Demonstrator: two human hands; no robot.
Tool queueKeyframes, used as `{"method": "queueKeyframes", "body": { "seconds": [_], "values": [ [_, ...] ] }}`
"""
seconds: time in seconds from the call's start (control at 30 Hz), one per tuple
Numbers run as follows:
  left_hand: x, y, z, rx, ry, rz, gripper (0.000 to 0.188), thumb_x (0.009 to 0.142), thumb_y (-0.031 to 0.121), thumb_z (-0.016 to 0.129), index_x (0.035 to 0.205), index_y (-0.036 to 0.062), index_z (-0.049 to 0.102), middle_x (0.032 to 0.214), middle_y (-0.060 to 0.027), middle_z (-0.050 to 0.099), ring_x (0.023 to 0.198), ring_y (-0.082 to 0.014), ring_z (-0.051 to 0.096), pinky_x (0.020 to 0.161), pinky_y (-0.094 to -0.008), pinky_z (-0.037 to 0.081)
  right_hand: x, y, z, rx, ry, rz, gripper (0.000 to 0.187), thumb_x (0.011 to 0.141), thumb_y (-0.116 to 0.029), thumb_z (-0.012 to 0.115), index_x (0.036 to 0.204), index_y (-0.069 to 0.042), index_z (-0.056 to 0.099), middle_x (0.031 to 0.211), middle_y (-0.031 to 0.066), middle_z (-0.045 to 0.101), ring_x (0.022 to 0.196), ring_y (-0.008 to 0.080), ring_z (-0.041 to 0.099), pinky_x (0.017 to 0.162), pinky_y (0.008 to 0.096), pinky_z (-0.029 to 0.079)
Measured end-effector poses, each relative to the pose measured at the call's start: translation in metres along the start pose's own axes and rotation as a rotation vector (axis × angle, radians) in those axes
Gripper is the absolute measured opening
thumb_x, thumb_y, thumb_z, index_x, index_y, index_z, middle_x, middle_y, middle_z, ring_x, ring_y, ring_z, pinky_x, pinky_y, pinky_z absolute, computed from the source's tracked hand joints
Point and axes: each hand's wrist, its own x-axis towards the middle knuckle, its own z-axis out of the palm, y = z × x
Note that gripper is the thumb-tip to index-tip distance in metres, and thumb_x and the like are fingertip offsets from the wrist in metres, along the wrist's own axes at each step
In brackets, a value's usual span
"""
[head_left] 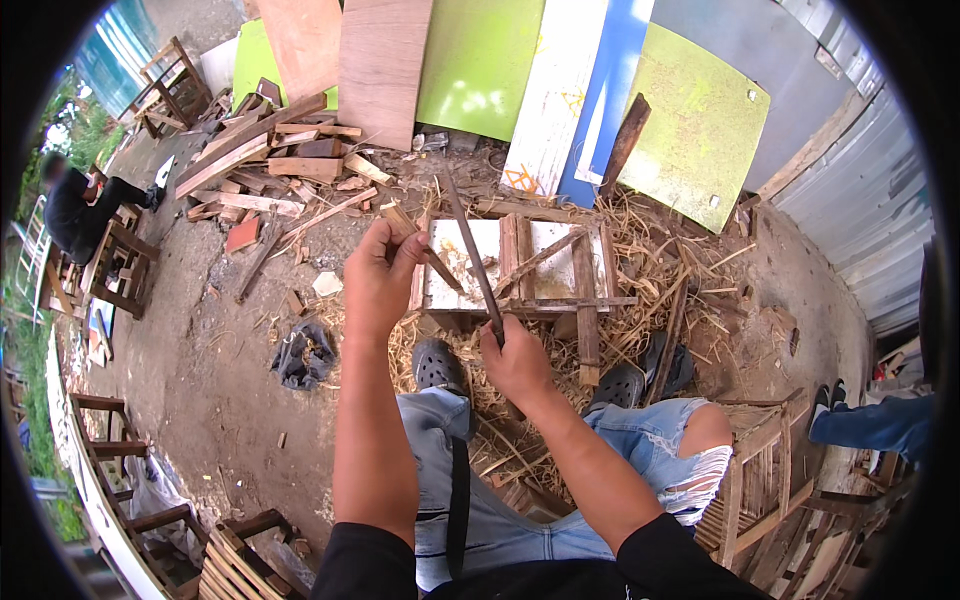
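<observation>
My left hand [385,265] is closed, pinching a short wooden stick [440,266] between thumb and fingers. The stick slants down to the right over a low wooden bench with a white top [480,238]. In my right fist [518,360] is a long, narrow dark tool, seemingly a blade [466,232], pointing up and away from me. Its far end rises past the bench's back edge, close to the stick; I cannot tell if they touch. Wooden strips [545,262] lie across the bench's right half, one [587,335] hanging off its front.
Shavings [650,235] litter the ground around the bench. A scrap wood pile [290,160] lies at the far left, below leaning boards [475,70]. A black plastic bag [303,355] is left of my feet. One person [85,205] sits far left; another's legs [870,425] show at right.
</observation>
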Motion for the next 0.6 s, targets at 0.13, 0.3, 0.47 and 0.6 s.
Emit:
{"method": "queueKeyframes", "body": {
  "seconds": [0.13, 0.3, 0.47, 0.6],
  "values": [
    [-0.003, 0.0, -0.002, 0.032, 0.0, 0.022, 0.017, 0.094, 0.012, 0.07, 0.089, -0.0001, 0.059, 0.077, -0.0044, 0.067, 0.071, -0.0094, 0.064, 0.064, -0.0247, 0.05, -0.001, -0.004, 0.006, -0.011, -0.116, 0.004, 0.023, 0.094, -0.024, 0.058, 0.098, -0.001, 0.058, 0.08, 0.0262, 0.067, 0.08, 0.0472, 0.065, 0.072, 0.0546, 0.051],
    [0.0, -0.001, -0.005, 0.052, 0.01, 0.043, 0.018, 0.093, 0.014, 0.071, 0.089, 0.0007, 0.059, 0.073, -0.0046, 0.067, 0.069, -0.0099, 0.065, 0.062, -0.0257, 0.05, 0.006, 0.009, 0.008, -0.303, -0.162, 0.041, 0.028, 0.094, -0.025, 0.059, 0.09, 0.002, 0.057, 0.07, 0.0256, 0.064, 0.072, 0.0476, 0.064, 0.065, 0.0534, 0.05],
    [0.0, 0.001, -0.005, 0.095, 0.015, 0.025, 0.019, 0.094, 0.015, 0.07, 0.091, 0.0005, 0.058, 0.074, -0.0055, 0.067, 0.069, -0.0104, 0.065, 0.062, -0.0269, 0.05, 0.008, 0.011, 0.002, -0.248, -0.258, 0.066, 0.025, 0.094, -0.024, 0.057, 0.095, 0.001, 0.058, 0.083, 0.0259, 0.067, 0.082, 0.0457, 0.065, 0.075, 0.0545, 0.051],
    [0.001, 0.002, -0.005, 0.067, 0.023, 0.041, 0.019, 0.094, 0.016, 0.07, 0.091, 0.0002, 0.059, 0.075, -0.0066, 0.068, 0.069, -0.0113, 0.066, 0.062, -0.0273, 0.05, 0.01, 0.013, -0.001, -0.414, -0.358, 0.168, 0.025, 0.094, -0.024, 0.056, 0.098, 0.0, 0.059, 0.093, 0.0268, 0.068, 0.089, 0.0445, 0.066, 0.081, 0.0543, 0.051]
  ]
}}
